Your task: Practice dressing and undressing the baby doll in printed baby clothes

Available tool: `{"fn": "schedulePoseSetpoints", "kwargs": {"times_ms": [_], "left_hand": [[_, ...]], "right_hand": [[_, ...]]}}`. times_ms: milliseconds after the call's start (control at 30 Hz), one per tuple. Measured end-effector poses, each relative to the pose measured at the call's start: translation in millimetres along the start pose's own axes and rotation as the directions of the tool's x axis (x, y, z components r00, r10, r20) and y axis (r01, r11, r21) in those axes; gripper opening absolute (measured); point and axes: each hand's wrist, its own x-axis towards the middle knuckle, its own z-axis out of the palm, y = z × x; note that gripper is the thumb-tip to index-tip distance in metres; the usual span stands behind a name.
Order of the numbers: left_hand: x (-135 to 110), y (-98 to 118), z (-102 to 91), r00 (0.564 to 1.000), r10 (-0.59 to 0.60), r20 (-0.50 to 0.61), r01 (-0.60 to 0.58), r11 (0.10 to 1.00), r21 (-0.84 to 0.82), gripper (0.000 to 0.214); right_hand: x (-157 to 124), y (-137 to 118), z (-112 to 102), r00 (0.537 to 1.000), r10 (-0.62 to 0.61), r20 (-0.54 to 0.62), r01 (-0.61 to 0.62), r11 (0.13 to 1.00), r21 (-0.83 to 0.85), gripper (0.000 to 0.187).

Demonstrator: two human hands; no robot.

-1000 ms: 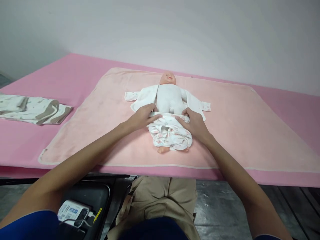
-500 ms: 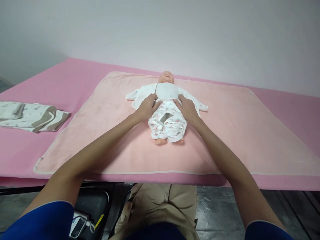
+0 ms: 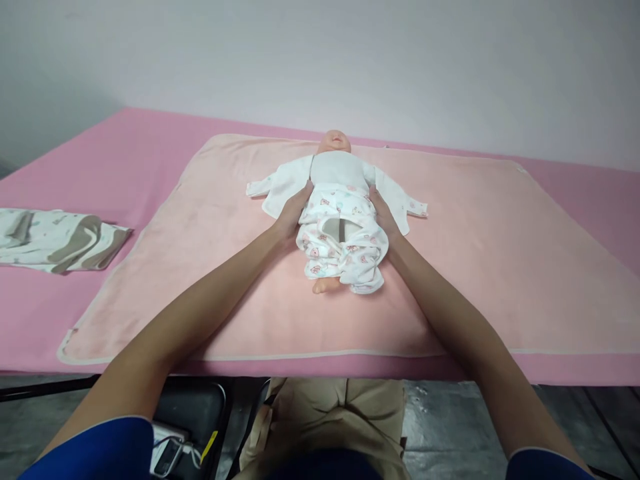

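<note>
A baby doll [image 3: 335, 141] lies on its back, head toward the wall, in a white top [image 3: 339, 168] with its sleeves spread out to the sides. Printed white baby pants [image 3: 340, 203] with an opening at the crotch cover its hips and legs; one bare foot [image 3: 326, 285] shows below the hem. At the left side of the waist my left hand [image 3: 295, 213] is closed on the pants, thumb along the edge. My right hand [image 3: 384, 215] grips the opposite side of the waist. The fingers of both hands are largely hidden beside or beneath the doll.
The doll rests on a pale pink blanket [image 3: 225, 267] over a pink table cover [image 3: 100, 160]. A folded printed cloth [image 3: 65, 240] lies at the left. Behind stands a wall. Below the table edge is a black chair [image 3: 195, 407] with a white device [image 3: 167, 457] on it.
The pants' waist sits higher on the doll's top. My hands have shifted from the front of the waistband round to its sides. One foot is now covered by the pant leg.
</note>
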Motion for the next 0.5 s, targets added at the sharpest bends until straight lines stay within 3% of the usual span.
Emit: {"fn": "schedulePoseSetpoints", "kwargs": {"times_ms": [100,167,267,333,400,500], "left_hand": [[2.9,0.4,-9.5,0.996,0.085,-0.026,-0.084,0.995,0.054,0.055],[5.3,0.3,-18.4,0.983,0.182,-0.015,-0.176,0.964,0.2,0.052],[5.6,4.1,-28.7,0.92,0.385,0.07,-0.366,0.783,0.503,0.044],[3.7,9.4,-31.1,0.87,0.473,0.141,-0.449,0.641,0.622,0.037],[2.4,15.3,-30.4,0.854,0.493,0.167,-0.464,0.576,0.673,0.034],[7.0,21.1,-27.0,0.876,0.469,0.111,-0.408,0.598,0.691,0.034]], "right_hand": [[-3.3,-0.1,-3.3,0.999,-0.04,-0.035,0.044,0.993,0.106,0.069],[-3.2,5.4,-9.6,0.995,-0.039,-0.088,0.044,0.998,0.053,0.067],[-1.1,13.3,-18.9,0.983,-0.072,-0.17,0.059,0.995,-0.081,0.068],[0.7,14.6,-21.3,0.965,-0.138,-0.223,0.106,0.983,-0.149,0.071],[3.8,12.7,-20.5,0.946,-0.198,-0.258,0.153,0.971,-0.185,0.074],[12.7,6.6,-18.1,0.949,-0.207,-0.238,0.155,0.963,-0.219,0.079]]}}
